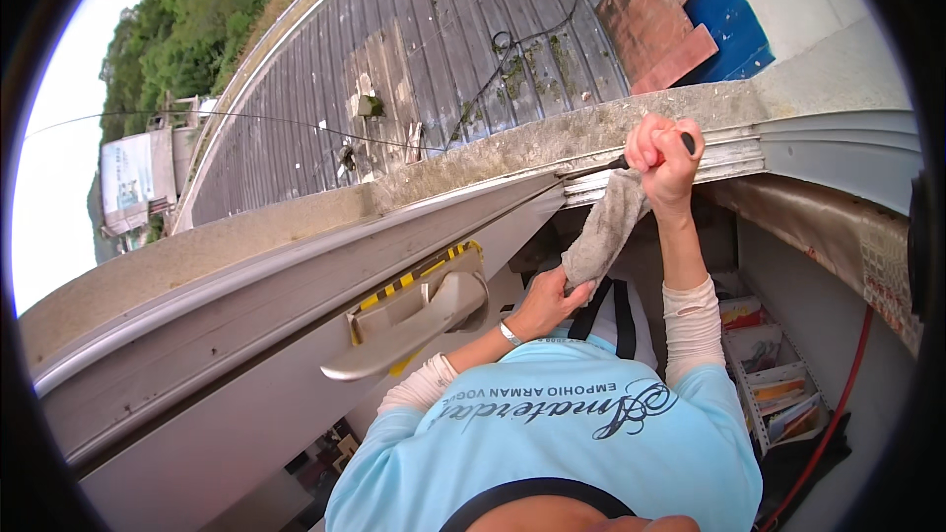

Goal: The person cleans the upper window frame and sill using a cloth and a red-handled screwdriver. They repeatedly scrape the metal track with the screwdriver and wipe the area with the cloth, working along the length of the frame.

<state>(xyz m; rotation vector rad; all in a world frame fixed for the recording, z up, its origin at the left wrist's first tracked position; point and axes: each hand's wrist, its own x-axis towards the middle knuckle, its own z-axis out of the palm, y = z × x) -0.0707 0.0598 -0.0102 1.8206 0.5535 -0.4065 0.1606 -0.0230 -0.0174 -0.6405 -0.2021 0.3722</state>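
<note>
My right hand is closed around the black handle of a screwdriver. Its thin shaft points left, with the tip down at the white window track, by the end of the window sash. A long, dirty grey rag hangs between my hands. Its upper end lies just under my right fist, and whether that hand grips it too I cannot tell. Lower down, my left hand holds the rag's other end, close to my body.
A pale lever handle with yellow-black tape juts from the sash at left. Beyond the concrete ledge lies a corrugated roof with a loose cable. Shelves of boxes and a red hose are at lower right.
</note>
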